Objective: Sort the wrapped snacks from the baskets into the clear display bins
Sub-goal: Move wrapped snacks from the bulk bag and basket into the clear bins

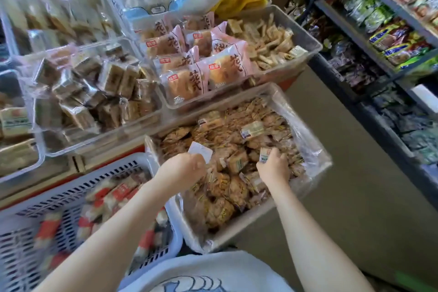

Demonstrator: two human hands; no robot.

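A plastic-lined bin (315, 163) in front of me is heaped with small brown wrapped snacks (227, 197). My left hand (183, 168) hovers over its near left part, pinching a small white packet (200, 153). My right hand (275, 166) is over the middle of the heap, fingers closed on a small pale wrapped snack (265, 154). A white slatted basket (30, 244) at my lower left holds red-and-white wrapped snacks (113, 197).
Clear display bins stand behind: dark square cakes (94, 92), pink bread packs (206, 61), pale biscuit sticks (272, 42). Bagged goods are piled at the back. Shelves of packets (391, 31) run down the right, with a strip of floor (331, 197) between.
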